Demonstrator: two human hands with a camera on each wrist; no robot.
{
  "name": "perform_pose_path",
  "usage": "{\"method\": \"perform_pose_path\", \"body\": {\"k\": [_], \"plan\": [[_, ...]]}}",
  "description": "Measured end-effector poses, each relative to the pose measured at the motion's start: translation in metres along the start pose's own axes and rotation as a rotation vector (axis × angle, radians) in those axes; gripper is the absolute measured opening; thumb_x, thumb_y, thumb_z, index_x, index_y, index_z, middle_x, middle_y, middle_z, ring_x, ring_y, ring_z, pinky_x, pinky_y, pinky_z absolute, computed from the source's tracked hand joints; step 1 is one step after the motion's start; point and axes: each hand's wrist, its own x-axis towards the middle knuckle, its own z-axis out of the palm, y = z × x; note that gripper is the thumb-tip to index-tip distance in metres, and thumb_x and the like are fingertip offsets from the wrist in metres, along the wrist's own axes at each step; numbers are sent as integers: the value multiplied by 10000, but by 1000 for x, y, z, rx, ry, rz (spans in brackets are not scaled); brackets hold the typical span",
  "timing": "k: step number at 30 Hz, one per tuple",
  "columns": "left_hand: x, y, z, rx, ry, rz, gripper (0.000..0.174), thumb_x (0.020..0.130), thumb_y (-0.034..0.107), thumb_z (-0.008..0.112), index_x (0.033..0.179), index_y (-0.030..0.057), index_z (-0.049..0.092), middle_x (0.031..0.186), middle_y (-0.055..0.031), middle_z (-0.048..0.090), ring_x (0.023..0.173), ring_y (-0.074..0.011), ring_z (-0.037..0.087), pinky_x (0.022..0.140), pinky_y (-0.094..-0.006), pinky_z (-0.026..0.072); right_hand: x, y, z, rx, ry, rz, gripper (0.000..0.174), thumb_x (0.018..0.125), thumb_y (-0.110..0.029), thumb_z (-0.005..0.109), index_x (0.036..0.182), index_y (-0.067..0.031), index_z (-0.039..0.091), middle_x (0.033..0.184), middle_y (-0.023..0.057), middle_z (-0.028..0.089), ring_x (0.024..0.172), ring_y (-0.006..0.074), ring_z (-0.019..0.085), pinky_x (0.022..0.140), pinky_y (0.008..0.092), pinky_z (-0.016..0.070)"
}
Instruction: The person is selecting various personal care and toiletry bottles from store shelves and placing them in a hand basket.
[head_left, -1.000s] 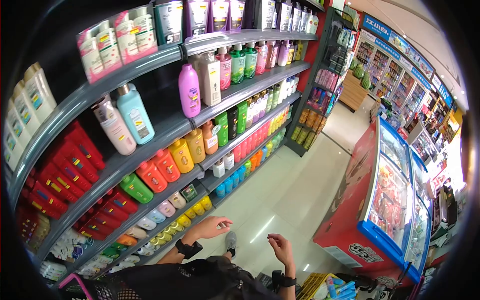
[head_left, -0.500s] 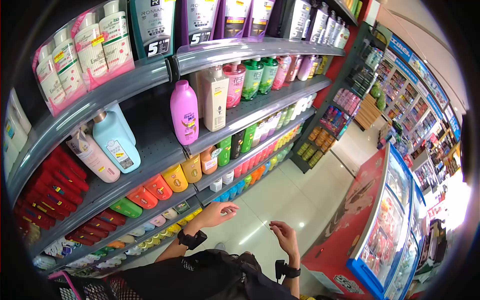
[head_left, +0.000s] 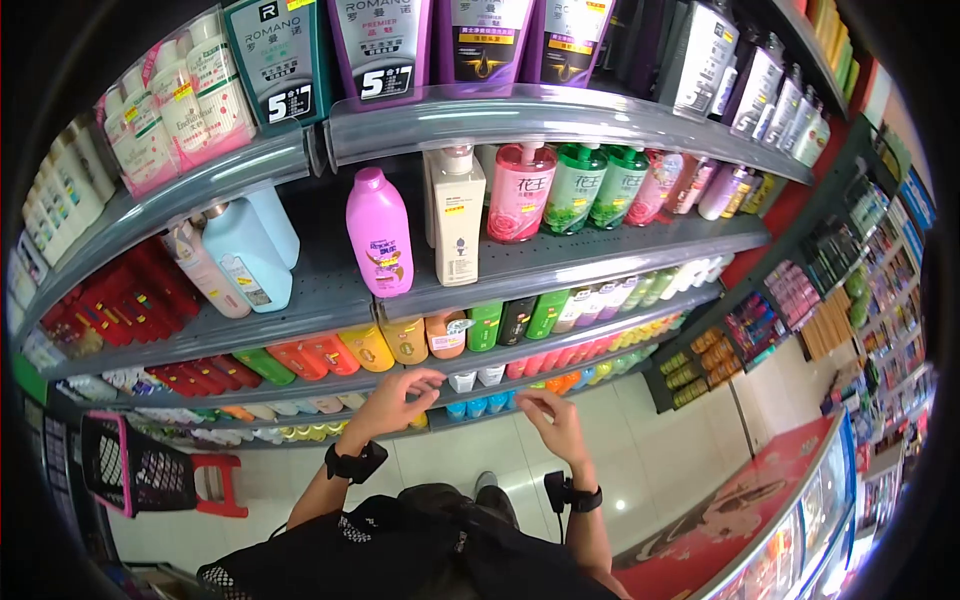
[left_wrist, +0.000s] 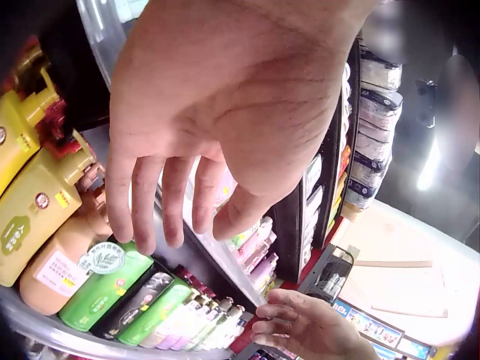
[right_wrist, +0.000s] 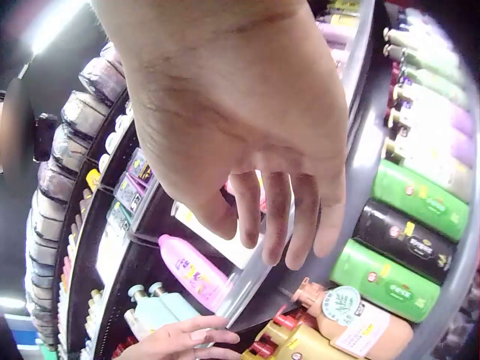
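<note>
Hanging before the shelves with fingers relaxed, the left hand at seven o'clock and the right hand at five each keep a loose grip. From the left hand, a peach pump bottle stands near at one o'clock and a pink shampoo bottle higher, at twelve. In both wrist views the palms hide part of the shelves. At eleven o'clock, the head view's upper edge crops a purple bottle reading "ROMANO PREMIER" and "5合1". The pink one reads "Rejoice"; a red pump bottle, "花王". Lower-row labels are too small to read.
</note>
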Motion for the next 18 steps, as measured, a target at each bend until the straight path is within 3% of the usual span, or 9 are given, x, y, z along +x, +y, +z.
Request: {"method": "perform_pose_path", "body": {"k": [2, 7, 10, 12, 14, 18], "plan": [[6, 13, 8, 97, 144, 40, 310, 868, 115, 631, 1160, 18, 590, 1110, -104, 655, 944, -206, 647, 830, -320, 516, 21, -8, -14, -20, -88, -95, 226, 906, -62, 606, 1113, 24, 628, 993, 111, 694, 948, 166, 663, 835, 303, 515], [17, 54, 11, 231, 256, 49, 444, 825, 74, 664, 1248, 61, 529, 1202, -117, 579, 1005, -245, 620, 883, -350, 511, 72, -45, -29, 16, -131, -312, 237, 871, -33, 621, 1103, 16, 628, 1014, 140, 676, 919, 218, 659, 823, 320, 511], [30, 72, 7, 271, 314, 95, 523, 827, 73, 664, 1313, 60, 469, 1261, -135, 535, 1072, -259, 586, 921, -354, 492, 100, -75, -32, 16, -95, -461, 259, 846, -21, 628, 1101, 22, 617, 1076, 162, 649, 950, 258, 642, 845, 339, 500], [40, 82, 4, 247, 336, 104, 555, 836, 63, 658, 1343, 51, 432, 1303, -132, 504, 1112, -245, 568, 950, -350, 471, 119, -96, -32, -53, 17, -669, 328, 827, -17, 632, 1149, 16, 581, 1130, 170, 608, 1008, 285, 609, 866, 360, 488], [49, 90, 2, 223, 355, 120, 588, 844, 54, 653, 1372, 42, 394, 1346, -128, 473, 1151, -231, 550, 979, -346, 450, 134, -113, -28, -55, 52, -690, 379, 823, -31, 638, 1189, 10, 548, 1155, 177, 580, 1030, 299, 590, 880, 370, 480], [67, 94, -1, 182, 412, 195, 699, 831, 124, 681, 1422, 59, 314, 1372, -163, 392, 1191, -296, 497, 1008, -403, 417, 163, -139, -12, -129, 141, -761, 522, 812, -91, 664, 1284, -3, 459, 1206, 207, 509, 1066, 329, 547, 917, 394, 456]]}}
